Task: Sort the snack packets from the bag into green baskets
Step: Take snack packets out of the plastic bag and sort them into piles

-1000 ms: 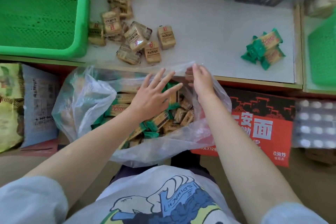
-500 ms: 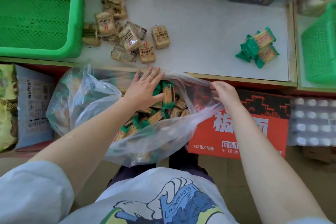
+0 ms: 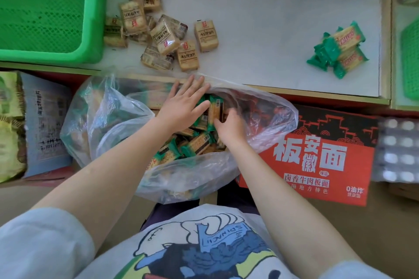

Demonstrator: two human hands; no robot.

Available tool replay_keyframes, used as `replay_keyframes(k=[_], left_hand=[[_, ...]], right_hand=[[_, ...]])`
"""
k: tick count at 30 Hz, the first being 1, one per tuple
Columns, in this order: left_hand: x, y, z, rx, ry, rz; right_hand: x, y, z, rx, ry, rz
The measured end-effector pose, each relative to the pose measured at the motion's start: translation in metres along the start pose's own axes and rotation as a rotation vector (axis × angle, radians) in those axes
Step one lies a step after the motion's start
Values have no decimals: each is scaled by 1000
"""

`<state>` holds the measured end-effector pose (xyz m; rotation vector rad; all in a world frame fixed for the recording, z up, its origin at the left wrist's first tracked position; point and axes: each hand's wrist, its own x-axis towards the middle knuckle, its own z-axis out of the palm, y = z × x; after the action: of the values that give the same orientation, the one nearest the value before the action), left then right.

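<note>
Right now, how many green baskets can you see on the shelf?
2: one green basket at the shelf's far left beside the beige packets, another cut off at the right edge.

A shop: stocked shelf [image 3: 260, 29], noodle carton [image 3: 317, 156], green baskets [image 3: 45, 7].

White shelf [image 3: 260, 29] with green basket [image 3: 45, 7], tan packets [image 3: 163, 36], green packets [image 3: 340, 50].

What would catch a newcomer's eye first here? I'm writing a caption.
The clear plastic bag full of green-edged snack packets at centre, with the left hand and right hand inside it. Beyond it, tan biscuit packets lie scattered on the white shelf beside a bright green mesh basket; a red printed carton sits right.
</note>
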<state>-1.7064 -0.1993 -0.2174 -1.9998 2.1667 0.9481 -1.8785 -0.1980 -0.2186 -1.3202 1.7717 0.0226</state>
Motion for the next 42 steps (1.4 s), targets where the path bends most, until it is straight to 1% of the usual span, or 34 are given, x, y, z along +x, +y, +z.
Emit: replay_keyframes(k=[3, 5, 8, 12, 15, 19, 21, 23, 26, 28, 31, 35, 37, 38, 40, 42], left_hand=[[-1, 1, 0, -15, 0, -5], [-1, 1, 0, -27, -2, -15], [0, 3, -2, -58, -7, -33], [0, 5, -6, -114, -5, -54], [0, 9, -9, -120, -4, -70], [-2, 29, -3, -34, 49, -190], [1, 51, 1, 9, 99, -262], [9, 76, 6, 27, 129, -265], [25, 104, 13, 16, 81, -213], [33, 111, 16, -4, 55, -235], [36, 110, 19, -22, 72, -270], [36, 108, 24, -27, 75, -277], [36, 109, 26, -35, 64, -296], [36, 110, 27, -37, 59, -301], [37, 112, 26, -47, 45, -290], [35, 107, 17, -62, 43, -252]], right_hand=[[5, 2, 8, -4, 22, 5], [11, 4, 9, 29, 10, 12], [17, 6, 6, 183, -59, 54], [15, 8, -5, 290, -149, 89], [7, 18, -30, 324, -212, 80], [-13, 38, -90, 596, -274, 113], [-19, 42, -124, 782, -234, 118], [-16, 45, -154, 885, -152, 98], [8, 48, -186, 884, 1, 157], [35, 47, -201, 875, 44, 208], [80, 47, -211, 870, 40, 252], [108, 53, -212, 1154, 155, 323], [101, 50, -211, 1299, 226, 310], [92, 47, -210, 1327, 241, 299], [69, 43, -206, 1312, 193, 261], [37, 33, -197, 1236, 44, 161]])
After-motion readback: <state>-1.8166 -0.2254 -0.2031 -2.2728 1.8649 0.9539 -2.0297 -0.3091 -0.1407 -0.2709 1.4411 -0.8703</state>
